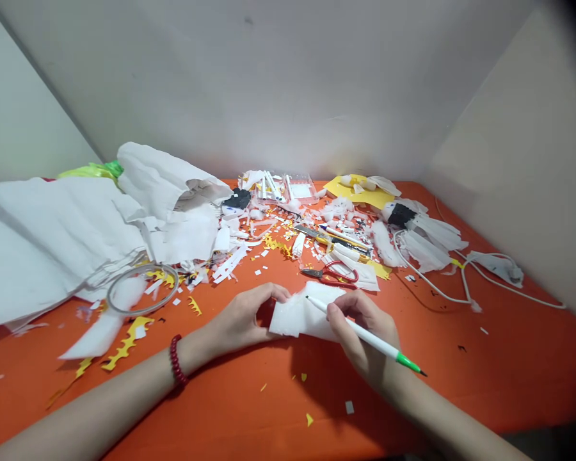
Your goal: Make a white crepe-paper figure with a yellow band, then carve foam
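My left hand, a red bead bracelet on its wrist, pinches the left edge of a small white sheet between thumb and fingers. The sheet looks like paper or thin padding; its right part passes behind my right hand. Between the thumb and fingers of that hand is a white marker pen with a green band near its rear end. One dark tip points at the sheet's upper middle; whether it touches, I cannot tell. Just beyond the sheet lie red-handled scissors.
Large white sheets cover the left side, near a clear ring. Cutters and paper scraps lie mid-table, with a clear case of pens behind. Yellow card and a white cord are at right on the orange table.
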Tool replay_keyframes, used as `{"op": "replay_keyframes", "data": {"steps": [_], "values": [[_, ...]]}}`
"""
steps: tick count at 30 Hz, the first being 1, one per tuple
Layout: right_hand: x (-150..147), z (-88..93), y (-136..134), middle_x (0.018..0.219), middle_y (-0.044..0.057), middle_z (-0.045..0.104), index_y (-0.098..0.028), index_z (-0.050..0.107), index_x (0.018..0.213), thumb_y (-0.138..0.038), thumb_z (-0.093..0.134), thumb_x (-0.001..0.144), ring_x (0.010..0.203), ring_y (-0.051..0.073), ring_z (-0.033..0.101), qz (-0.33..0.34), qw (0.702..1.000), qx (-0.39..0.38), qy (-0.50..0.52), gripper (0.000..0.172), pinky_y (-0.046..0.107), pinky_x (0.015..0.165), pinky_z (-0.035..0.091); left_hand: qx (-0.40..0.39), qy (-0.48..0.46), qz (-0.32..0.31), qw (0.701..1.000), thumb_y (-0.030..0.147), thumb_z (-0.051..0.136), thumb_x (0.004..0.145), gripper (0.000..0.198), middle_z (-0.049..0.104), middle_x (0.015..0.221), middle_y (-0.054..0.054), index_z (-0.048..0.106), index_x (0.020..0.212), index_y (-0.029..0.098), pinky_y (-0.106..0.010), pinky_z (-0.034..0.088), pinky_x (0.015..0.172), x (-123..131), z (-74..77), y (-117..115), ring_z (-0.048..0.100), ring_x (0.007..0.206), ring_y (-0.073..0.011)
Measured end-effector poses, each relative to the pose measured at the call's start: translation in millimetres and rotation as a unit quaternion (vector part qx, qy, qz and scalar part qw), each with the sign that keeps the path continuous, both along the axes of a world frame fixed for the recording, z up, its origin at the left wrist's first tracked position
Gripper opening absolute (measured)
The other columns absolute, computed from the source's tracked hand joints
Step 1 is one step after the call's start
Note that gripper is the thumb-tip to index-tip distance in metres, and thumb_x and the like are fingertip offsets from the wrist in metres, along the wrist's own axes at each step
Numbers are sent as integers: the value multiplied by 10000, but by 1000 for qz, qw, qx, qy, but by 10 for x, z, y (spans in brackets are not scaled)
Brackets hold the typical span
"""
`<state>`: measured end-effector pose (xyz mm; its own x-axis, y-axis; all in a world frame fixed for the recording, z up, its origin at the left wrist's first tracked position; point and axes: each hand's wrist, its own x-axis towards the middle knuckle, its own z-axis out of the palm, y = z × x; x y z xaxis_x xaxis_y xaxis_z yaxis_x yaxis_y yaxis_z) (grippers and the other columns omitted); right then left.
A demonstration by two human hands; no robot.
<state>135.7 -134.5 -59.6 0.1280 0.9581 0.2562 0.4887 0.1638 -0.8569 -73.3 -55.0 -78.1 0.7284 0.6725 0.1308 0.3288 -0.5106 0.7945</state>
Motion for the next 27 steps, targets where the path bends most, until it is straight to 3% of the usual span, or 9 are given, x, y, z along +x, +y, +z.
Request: {"op": "replay_keyframes", "data": {"steps": [7,27], "values": [[16,15,-1,586,-27,555,-169,539,696,-296,499,842,492,64,470,-11,998,34,-49,198,172,468,371,-15,1,3,1000,320,682,738,314,624,1065,-72,493,958,200,-323,482,828,8,9,4,607,947,-189],[145,17,-68,569,-29,539,-164,527,684,-299,510,837,482,62,473,-59,996,21,-65,204,168,482,388,0,20,5,1000,309,703,728,342,620,1054,-58,492,974,199,-296,484,809,4,52,-8,609,940,-175]]}}
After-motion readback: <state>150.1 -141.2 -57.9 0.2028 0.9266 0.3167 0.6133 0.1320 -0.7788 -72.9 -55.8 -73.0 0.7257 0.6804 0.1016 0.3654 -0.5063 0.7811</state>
